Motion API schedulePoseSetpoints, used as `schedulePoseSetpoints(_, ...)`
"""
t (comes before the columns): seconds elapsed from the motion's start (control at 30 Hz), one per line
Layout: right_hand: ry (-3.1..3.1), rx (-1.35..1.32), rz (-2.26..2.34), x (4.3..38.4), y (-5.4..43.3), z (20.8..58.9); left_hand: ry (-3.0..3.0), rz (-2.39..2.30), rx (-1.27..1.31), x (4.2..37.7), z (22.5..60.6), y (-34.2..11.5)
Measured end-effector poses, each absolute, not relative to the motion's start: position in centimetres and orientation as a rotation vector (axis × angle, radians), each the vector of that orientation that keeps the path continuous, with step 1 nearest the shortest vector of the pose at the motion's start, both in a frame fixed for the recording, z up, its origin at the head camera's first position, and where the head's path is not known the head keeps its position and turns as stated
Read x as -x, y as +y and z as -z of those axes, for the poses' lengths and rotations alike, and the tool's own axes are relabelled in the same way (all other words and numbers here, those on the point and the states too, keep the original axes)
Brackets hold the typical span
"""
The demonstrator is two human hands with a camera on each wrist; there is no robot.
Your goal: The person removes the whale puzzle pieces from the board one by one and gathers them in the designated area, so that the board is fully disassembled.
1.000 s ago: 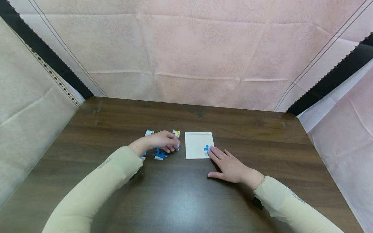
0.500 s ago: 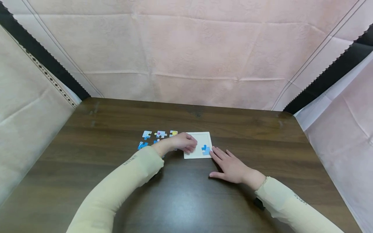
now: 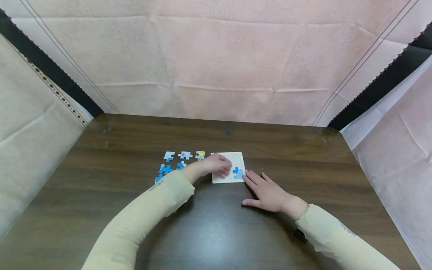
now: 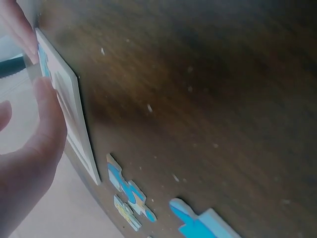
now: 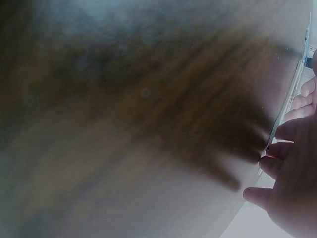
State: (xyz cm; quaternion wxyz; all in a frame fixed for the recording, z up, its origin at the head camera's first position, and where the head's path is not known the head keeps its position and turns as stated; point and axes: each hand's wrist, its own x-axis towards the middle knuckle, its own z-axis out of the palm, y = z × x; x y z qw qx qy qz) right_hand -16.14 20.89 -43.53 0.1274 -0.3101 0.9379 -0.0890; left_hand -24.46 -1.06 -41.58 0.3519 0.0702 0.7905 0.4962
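My left hand (image 3: 217,165) is over the white puzzle board (image 3: 219,179), its fingers bent down near the left of the board. Whether a puzzle piece is between the fingertips is hidden. In the left wrist view, a curved finger (image 4: 49,119) reaches the board (image 4: 74,106) beside blue colour on it. A blue puzzle piece (image 3: 238,173) lies on the board at its lower right. My right hand (image 3: 266,191) lies spread, with fingertips against the board's right edge. The right wrist view shows those fingers (image 5: 270,166) along the board's edge.
Several loose puzzle pieces lie left of the board, including a yellow sun piece (image 3: 200,154), a light blue piece (image 3: 169,155) and a blue piece (image 3: 165,168). My left forearm (image 3: 152,210) covers part of that group. Pale cloth (image 3: 216,67) hangs behind the brown table (image 3: 216,232).
My left hand has moved right, from above the loose pieces onto the board, then shifted slightly. The right hand stays at the board's edge.
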Motion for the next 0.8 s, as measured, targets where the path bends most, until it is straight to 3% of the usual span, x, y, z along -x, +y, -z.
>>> schedulePoseSetpoints(0.8,2.76,0.963,0.23,16.2,20.84,43.77,1.88,-1.457,-0.057,24.16,41.46,-0.21)
